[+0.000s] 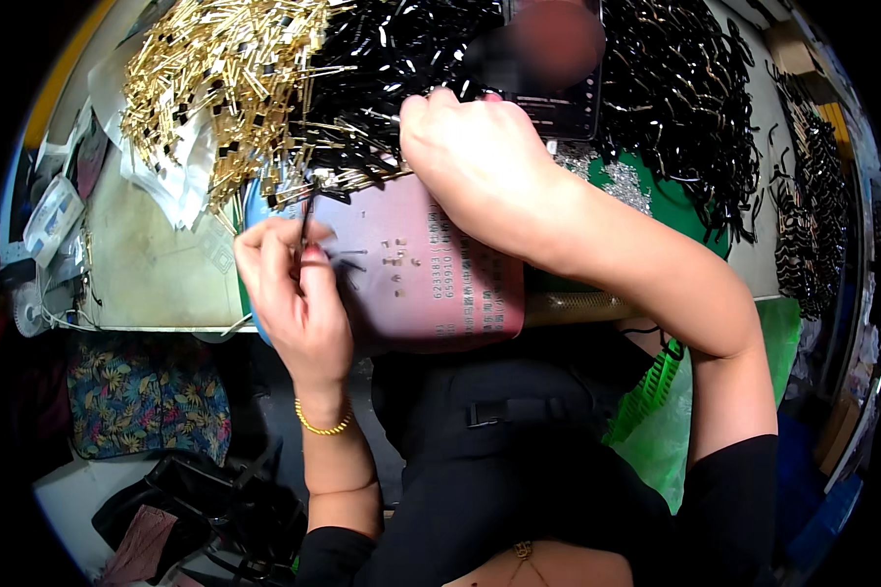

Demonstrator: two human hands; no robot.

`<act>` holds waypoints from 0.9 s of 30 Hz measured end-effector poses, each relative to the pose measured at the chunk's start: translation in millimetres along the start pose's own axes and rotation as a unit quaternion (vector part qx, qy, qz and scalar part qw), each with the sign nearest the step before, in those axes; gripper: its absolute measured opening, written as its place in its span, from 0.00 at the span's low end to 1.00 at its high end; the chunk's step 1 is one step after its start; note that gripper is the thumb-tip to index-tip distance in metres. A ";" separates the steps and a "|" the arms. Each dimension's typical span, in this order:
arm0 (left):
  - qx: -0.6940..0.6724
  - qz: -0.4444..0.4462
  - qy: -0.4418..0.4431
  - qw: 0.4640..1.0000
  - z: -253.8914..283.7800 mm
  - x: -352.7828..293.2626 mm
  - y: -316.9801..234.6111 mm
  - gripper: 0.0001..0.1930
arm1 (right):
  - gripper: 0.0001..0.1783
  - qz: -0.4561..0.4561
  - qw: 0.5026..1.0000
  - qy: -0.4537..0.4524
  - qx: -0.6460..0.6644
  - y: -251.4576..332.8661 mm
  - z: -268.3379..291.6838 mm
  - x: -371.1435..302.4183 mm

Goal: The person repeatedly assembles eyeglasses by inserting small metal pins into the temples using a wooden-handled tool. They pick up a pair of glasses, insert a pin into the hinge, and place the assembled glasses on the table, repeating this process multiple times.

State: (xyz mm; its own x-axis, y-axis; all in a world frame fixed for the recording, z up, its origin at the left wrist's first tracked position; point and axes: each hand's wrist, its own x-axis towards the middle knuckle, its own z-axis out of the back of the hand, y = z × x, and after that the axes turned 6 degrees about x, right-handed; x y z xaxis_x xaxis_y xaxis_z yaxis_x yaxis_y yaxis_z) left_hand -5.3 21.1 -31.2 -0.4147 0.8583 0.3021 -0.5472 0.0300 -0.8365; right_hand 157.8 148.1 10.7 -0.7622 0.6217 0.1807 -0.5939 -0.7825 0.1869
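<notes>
My left hand [299, 293] is closed in a pinch over the left part of a pink and blue printed mat [392, 318]. A thin black strip [307, 207] stands up from its fingertips, which are partly blurred. My right hand [475, 147] is bent with its fingers curled at the near edge of a pile of shiny black strips [387, 59]. What its fingers hold, if anything, is hidden behind the hand. Between the hands, several small brown-gold bits [397, 259] and a few dark slivers [352, 262] lie on the mat.
A heap of gold metal strips [225, 68] covers the far left of the table. Behind my right hand lies a phone [563, 112]. More black pieces [690, 108] spread to the right, beside tiny silver bits [625, 186] on a green surface [675, 201]. Clear bags [54, 220] lie at left.
</notes>
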 end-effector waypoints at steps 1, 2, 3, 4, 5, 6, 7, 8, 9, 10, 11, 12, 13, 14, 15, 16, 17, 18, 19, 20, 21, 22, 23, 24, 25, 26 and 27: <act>0.107 0.010 0.001 0.994 5.9 7.3 -2.0 0.10 | 0.08 0.005 1.000 0.012 0.020 -1.1 0.9 -2.4; 0.125 -0.016 0.030 0.992 7.3 15.3 4.6 0.15 | 0.07 0.008 0.999 0.024 0.038 -3.1 2.3 -5.8; 0.140 -0.042 0.074 0.986 6.3 24.0 -2.6 0.14 | 0.08 0.010 0.998 0.027 0.055 -3.2 6.0 -9.6; 0.199 -0.064 0.076 0.975 -0.5 27.1 -5.4 0.13 | 0.08 0.010 0.997 0.031 0.072 -4.3 8.0 -14.3; 0.256 -0.087 0.079 0.959 -7.7 29.7 -8.3 0.13 | 0.09 0.009 0.996 0.034 0.088 -6.2 10.6 -20.1; 0.247 -0.086 0.078 0.962 -13.2 34.9 -10.5 0.11 | 0.12 -0.014 0.992 0.022 0.121 -9.3 15.9 -26.7; 0.260 -0.122 0.068 0.956 -15.2 39.3 -8.1 0.09 | 0.13 -0.028 0.987 0.028 0.153 -12.6 23.3 -35.7; 0.245 -0.120 0.089 0.958 -13.3 42.0 -7.3 0.08 | 0.14 -0.042 0.981 0.035 0.185 -15.5 32.7 -46.4; 0.227 -0.119 0.111 0.960 -11.5 45.6 -7.5 0.08 | 0.14 -0.057 0.974 0.041 0.215 -17.9 44.7 -57.5; 0.247 -0.138 0.123 0.951 -6.7 48.2 -7.9 0.06 | 0.15 -0.106 0.941 0.090 0.308 -16.8 61.8 -65.8; 0.249 -0.156 0.124 0.948 -1.1 48.1 -5.9 0.07 | 0.16 -0.151 0.894 0.139 0.398 -15.5 76.1 -76.4; 0.234 -0.165 0.123 0.950 -3.7 52.2 -5.6 0.07 | 0.17 -0.180 0.874 0.098 0.441 -20.9 72.6 -101.6; 0.229 -0.169 0.121 0.951 -1.2 54.4 -4.7 0.07 | 0.15 -0.169 0.867 0.064 0.464 -24.8 69.2 -119.0; 0.217 -0.143 0.128 0.957 3.6 56.3 -8.2 0.08 | 0.12 -0.233 0.827 0.082 0.504 -23.6 78.6 -130.2; 0.174 -0.107 0.137 0.969 9.3 59.7 -2.5 0.07 | 0.11 -0.279 0.791 0.099 0.535 -24.4 82.5 -140.4; 0.168 -0.119 0.132 0.970 13.1 62.0 -8.6 0.07 | 0.09 -0.330 0.753 0.112 0.558 -24.7 88.5 -150.2; 0.163 -0.132 0.127 0.970 17.8 63.8 -17.8 0.07 | 0.08 -0.368 0.724 0.125 0.570 -27.5 91.2 -159.8; 0.144 -0.142 0.101 0.974 18.8 64.0 -26.2 0.07 | 0.07 -0.405 0.694 0.134 0.580 -29.2 95.0 -168.6; 0.218 -0.108 0.113 0.963 23.3 61.5 -44.7 0.07 | 0.07 -0.395 0.688 0.114 0.598 -29.5 94.4 -176.2; 0.217 -0.097 0.142 0.961 25.4 54.9 -45.9 0.07 | 0.06 -0.384 0.683 0.094 0.614 -29.6 89.5 -184.8; 0.214 -0.087 0.172 0.958 24.6 49.0 -45.2 0.08 | 0.06 -0.374 0.678 0.073 0.629 -28.8 83.9 -194.1; 0.190 -0.138 0.193 0.953 11.4 40.9 -39.8 0.08 | 0.07 -0.345 0.687 0.045 0.638 -28.7 73.5 -203.3; 0.186 -0.131 0.232 0.946 -1.0 33.9 -43.5 0.08 | 0.09 -0.341 0.664 0.017 0.666 -23.8 73.3 -205.0; 0.173 -0.118 0.219 0.953 -9.5 27.0 -37.2 0.07 | 0.09 -0.335 0.667 0.027 0.665 -23.8 70.7 -209.6; 0.163 -0.102 0.204 0.960 -16.2 17.8 -26.7 0.07 | 0.10 -0.327 0.669 0.041 0.666 -23.5 66.4 -212.7; 0.198 -0.175 0.154 0.952 -19.7 14.0 -17.8 0.05 | 0.09 -0.358 0.658 0.065 0.659 -22.0 73.8 -210.6; 0.154 -0.118 0.183 0.964 -24.1 7.2 -20.0 0.05 | 0.09 -0.365 0.666 0.072 0.646 -21.6 78.0 -211.3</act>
State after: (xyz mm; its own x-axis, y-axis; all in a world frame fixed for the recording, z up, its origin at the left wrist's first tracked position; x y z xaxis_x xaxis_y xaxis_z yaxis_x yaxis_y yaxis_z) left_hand 20.2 39.0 -23.3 0.0002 0.9711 0.2385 -0.8084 0.1405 -0.5717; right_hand 351.7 36.4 43.8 -0.4631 0.7375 -0.4916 -0.1722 0.4692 0.8661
